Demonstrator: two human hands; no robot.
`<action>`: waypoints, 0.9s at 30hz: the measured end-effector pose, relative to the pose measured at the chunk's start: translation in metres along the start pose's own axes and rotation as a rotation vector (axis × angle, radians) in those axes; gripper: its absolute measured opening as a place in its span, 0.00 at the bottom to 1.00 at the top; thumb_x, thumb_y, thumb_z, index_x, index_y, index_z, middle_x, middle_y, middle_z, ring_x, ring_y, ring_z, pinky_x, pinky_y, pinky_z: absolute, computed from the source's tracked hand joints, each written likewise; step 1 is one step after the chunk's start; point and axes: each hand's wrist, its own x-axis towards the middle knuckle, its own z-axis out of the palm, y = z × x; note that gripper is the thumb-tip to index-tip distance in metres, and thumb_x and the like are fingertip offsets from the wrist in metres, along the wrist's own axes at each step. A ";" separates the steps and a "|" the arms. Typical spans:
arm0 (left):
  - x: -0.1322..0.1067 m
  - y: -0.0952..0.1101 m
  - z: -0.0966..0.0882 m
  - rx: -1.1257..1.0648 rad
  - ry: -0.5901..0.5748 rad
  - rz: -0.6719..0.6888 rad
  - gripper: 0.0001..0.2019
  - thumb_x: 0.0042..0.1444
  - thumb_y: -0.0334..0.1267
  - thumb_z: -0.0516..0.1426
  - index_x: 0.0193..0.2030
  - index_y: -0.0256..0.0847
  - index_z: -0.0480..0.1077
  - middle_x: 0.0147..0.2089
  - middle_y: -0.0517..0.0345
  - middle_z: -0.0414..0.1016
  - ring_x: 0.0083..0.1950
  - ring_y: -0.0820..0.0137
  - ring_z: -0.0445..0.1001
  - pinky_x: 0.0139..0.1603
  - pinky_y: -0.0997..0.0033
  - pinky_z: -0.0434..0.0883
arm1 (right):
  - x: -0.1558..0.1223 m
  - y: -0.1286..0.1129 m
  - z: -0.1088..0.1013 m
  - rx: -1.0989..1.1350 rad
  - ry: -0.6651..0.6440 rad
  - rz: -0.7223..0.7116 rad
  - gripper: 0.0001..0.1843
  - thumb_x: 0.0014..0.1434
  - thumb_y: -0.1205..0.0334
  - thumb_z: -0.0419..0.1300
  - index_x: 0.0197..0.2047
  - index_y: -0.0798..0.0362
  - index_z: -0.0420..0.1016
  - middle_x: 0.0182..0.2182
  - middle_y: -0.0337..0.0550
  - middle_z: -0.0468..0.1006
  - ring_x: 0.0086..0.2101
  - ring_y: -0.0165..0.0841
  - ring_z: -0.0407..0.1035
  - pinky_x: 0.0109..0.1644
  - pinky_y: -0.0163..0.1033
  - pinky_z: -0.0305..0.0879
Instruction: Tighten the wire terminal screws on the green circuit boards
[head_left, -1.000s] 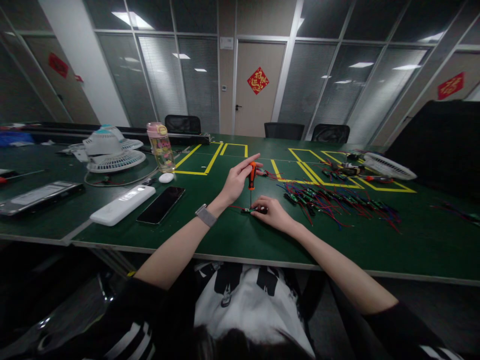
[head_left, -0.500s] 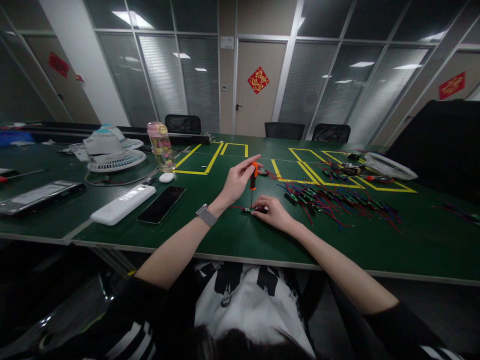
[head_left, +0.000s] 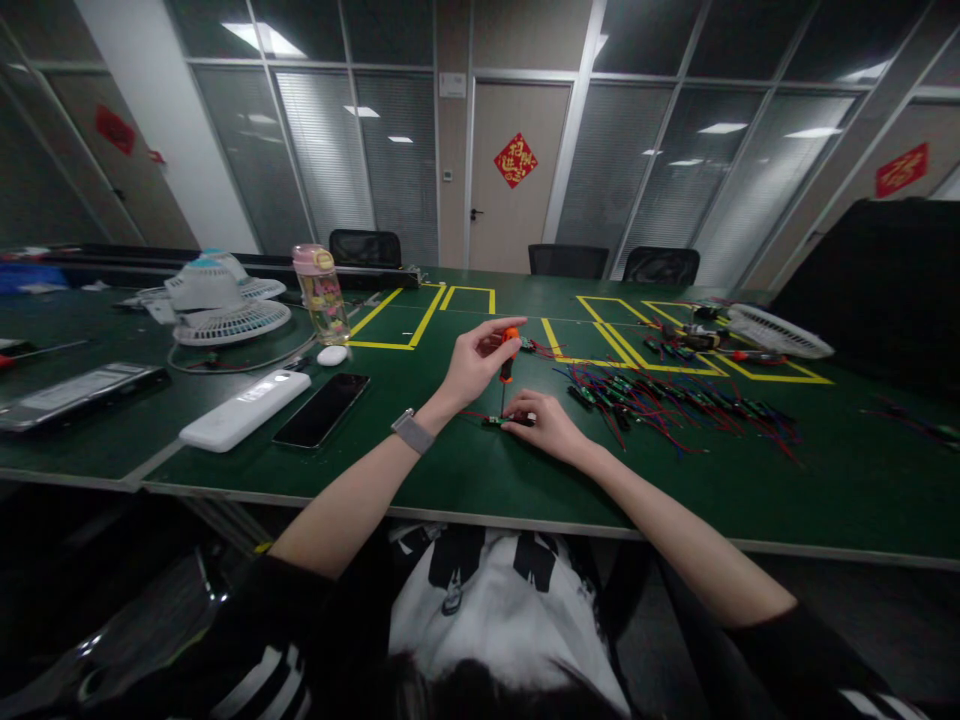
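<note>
My left hand is closed around the orange and black handle of a screwdriver, which stands upright with its thin shaft pointing down. The tip meets a small green circuit board lying on the green table. My right hand pinches the right part of that board against the tabletop, and its fingers hide some of it. A red wire runs off the board to the left. Just beyond the screwdriver lies another small board with red wires.
A heap of wired circuit boards spreads to the right. On the left lie a black phone, a white power bank and a small white case. A pink-lidded bottle and a white fan stand farther back.
The left hand's fingers have shifted around the screwdriver handle, with the index finger now lower and more bent. The right hand and the board have stayed in place.
</note>
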 end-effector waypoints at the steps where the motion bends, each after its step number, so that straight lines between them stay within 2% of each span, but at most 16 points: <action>1: 0.000 0.000 0.000 0.042 0.027 0.018 0.14 0.53 0.37 0.61 0.47 0.40 0.74 0.43 0.54 0.76 0.40 0.73 0.75 0.42 0.74 0.71 | 0.000 0.001 0.000 0.001 0.001 -0.002 0.03 0.53 0.67 0.64 0.33 0.57 0.79 0.33 0.44 0.75 0.29 0.29 0.69 0.35 0.35 0.67; 4: 0.001 0.000 -0.001 0.108 0.063 0.071 0.10 0.55 0.38 0.60 0.44 0.41 0.76 0.47 0.52 0.74 0.46 0.71 0.74 0.45 0.73 0.70 | 0.000 0.002 0.001 0.008 0.005 -0.008 0.03 0.54 0.67 0.64 0.33 0.56 0.79 0.33 0.44 0.75 0.28 0.29 0.69 0.35 0.35 0.67; 6: 0.002 0.000 -0.002 0.068 0.026 0.061 0.11 0.60 0.38 0.55 0.47 0.41 0.75 0.49 0.52 0.75 0.48 0.70 0.74 0.48 0.71 0.70 | 0.000 0.003 0.001 0.019 0.011 -0.013 0.03 0.54 0.67 0.64 0.33 0.56 0.79 0.34 0.44 0.75 0.29 0.29 0.69 0.36 0.35 0.68; 9: 0.002 0.001 -0.001 -0.042 -0.027 0.002 0.14 0.62 0.37 0.51 0.52 0.40 0.72 0.46 0.52 0.77 0.43 0.70 0.77 0.45 0.70 0.71 | 0.000 0.003 0.002 0.036 0.018 -0.009 0.03 0.53 0.67 0.64 0.33 0.56 0.79 0.34 0.44 0.75 0.29 0.29 0.70 0.36 0.36 0.68; 14: 0.000 0.003 0.000 0.073 0.061 0.031 0.10 0.56 0.36 0.58 0.45 0.40 0.75 0.44 0.54 0.77 0.38 0.74 0.74 0.40 0.75 0.70 | 0.000 0.002 0.002 0.032 0.004 0.012 0.03 0.53 0.67 0.64 0.33 0.56 0.78 0.34 0.43 0.74 0.29 0.28 0.69 0.36 0.36 0.68; 18: 0.001 0.004 -0.002 0.082 0.025 0.029 0.12 0.61 0.34 0.53 0.47 0.41 0.74 0.49 0.53 0.76 0.47 0.71 0.74 0.49 0.71 0.69 | 0.000 0.001 0.002 0.031 0.027 0.040 0.07 0.52 0.68 0.65 0.36 0.56 0.76 0.36 0.42 0.70 0.28 0.26 0.67 0.35 0.35 0.67; 20: 0.002 0.003 -0.002 0.014 -0.003 0.009 0.13 0.62 0.34 0.50 0.49 0.40 0.73 0.50 0.52 0.76 0.48 0.69 0.75 0.50 0.69 0.70 | -0.001 0.001 0.003 0.049 0.048 0.045 0.07 0.51 0.69 0.65 0.36 0.56 0.74 0.36 0.41 0.67 0.28 0.26 0.67 0.35 0.34 0.67; 23: 0.002 0.002 -0.001 -0.043 0.011 0.001 0.12 0.61 0.35 0.53 0.49 0.39 0.73 0.45 0.53 0.78 0.42 0.70 0.77 0.46 0.70 0.71 | -0.001 0.001 0.002 0.049 0.047 0.022 0.06 0.52 0.69 0.64 0.33 0.56 0.71 0.33 0.39 0.67 0.28 0.27 0.66 0.34 0.34 0.65; 27: 0.001 0.002 -0.001 0.057 0.078 0.046 0.09 0.55 0.36 0.59 0.43 0.38 0.75 0.42 0.54 0.78 0.39 0.72 0.75 0.40 0.74 0.70 | -0.001 0.002 0.002 0.035 0.017 -0.012 0.05 0.53 0.69 0.63 0.30 0.55 0.70 0.30 0.38 0.67 0.28 0.28 0.64 0.33 0.33 0.63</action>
